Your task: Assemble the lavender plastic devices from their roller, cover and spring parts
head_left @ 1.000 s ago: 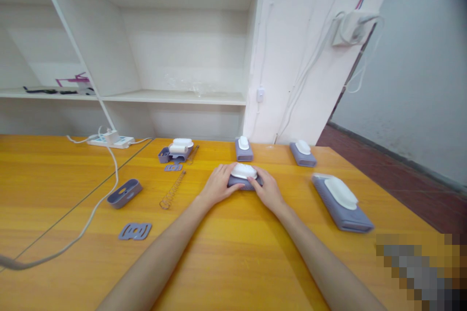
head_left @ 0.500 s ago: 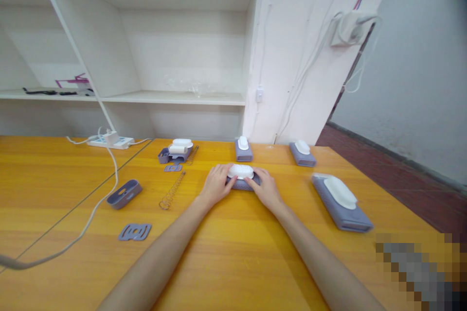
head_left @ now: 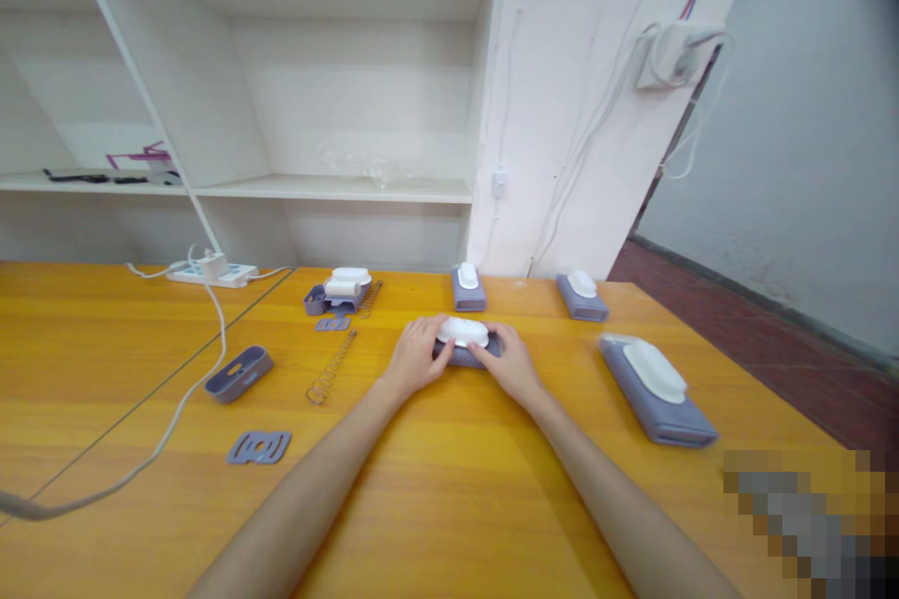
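White shelving [head_left: 351, 187] backs our yellow-brown wooden counter [head_left: 435, 487], where a purple-grey rectangular plastic case [head_left: 464, 357] topped by a white oval plastic piece [head_left: 464, 332] lies between the fingers of our left hand [head_left: 416, 356] and right hand [head_left: 515, 363], its long axis running from one to the other. Neither hand is nearer: partly curled fingers clasp the case's ends, thumbs at the white piece's near edge.

The person's left hand [head_left: 416, 356] and right hand [head_left: 516, 363] are both totally bare, fingers kinda slim, thumbs in plain sight. The left forearm [head_left: 316, 477] and right forearm [head_left: 604, 477] are bare too, pretty narrow at the wrists and getting wider all the way to the bottom edge. Nails are honestly too small to make out, and the upper arms are cut off.
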`<state>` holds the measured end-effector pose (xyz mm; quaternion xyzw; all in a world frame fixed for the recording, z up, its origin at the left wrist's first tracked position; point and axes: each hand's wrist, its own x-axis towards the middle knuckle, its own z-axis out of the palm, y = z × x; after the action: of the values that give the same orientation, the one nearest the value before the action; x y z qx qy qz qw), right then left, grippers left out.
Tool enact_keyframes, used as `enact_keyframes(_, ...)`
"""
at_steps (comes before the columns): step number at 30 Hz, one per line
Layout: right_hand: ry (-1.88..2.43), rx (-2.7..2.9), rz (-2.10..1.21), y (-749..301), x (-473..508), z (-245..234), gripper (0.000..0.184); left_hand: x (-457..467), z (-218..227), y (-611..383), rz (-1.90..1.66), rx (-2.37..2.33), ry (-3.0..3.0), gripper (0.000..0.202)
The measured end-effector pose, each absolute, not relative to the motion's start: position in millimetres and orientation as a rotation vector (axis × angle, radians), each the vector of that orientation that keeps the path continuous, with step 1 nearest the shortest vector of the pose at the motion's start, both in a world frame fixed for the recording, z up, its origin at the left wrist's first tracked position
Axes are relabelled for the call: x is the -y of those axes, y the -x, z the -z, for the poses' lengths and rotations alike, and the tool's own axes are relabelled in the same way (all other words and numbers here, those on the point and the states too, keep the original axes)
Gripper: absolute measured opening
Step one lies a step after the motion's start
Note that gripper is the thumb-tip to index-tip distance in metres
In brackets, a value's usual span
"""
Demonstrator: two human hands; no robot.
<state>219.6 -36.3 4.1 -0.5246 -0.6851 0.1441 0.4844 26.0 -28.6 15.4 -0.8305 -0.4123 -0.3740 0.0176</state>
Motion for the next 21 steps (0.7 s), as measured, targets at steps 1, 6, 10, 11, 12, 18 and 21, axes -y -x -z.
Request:
enact_keyframes(1,1.269,1.675,-0.364,-220.1,36.6,-4.3,0.037,29.3,-16.2,-26.0,1.161,1.278,2.58,0.036)
enact_keyframes(6,1.274,1.683,-0.341,-221.5,37.3,-6.2,0.038,31.9,-19.4,-26.2,1.163,1.266,2.56,0.035)
enact_keyframes(10,1.276,1.683,-0.306,-220.3,38.8,-7.9,0.034,32.8,-20.9,-26.5,1.141,1.253,2.564,0.036)
enact_keyframes(11,1.281,1.681,-0.307,-219.9,39.3,-8.0,0.033,32.9,-21.2,-26.5,1.134,1.251,2.564,0.036)
enact_keyframes(12,1.286,1.68,-0.311,-219.7,39.8,-8.0,0.032,33.0,-21.4,-26.5,1.127,1.249,2.565,0.036)
enact_keyframes(18,1.272,1.687,-0.313,-219.6,40.1,-5.5,0.033,32.5,-20.5,-26.6,1.104,1.254,2.532,0.036)
enact_keyframes(21,1.246,1.7,-0.29,-219.7,38.6,-4.2,0.034,32.1,-19.3,-26.7,1.08,1.273,2.502,0.035)
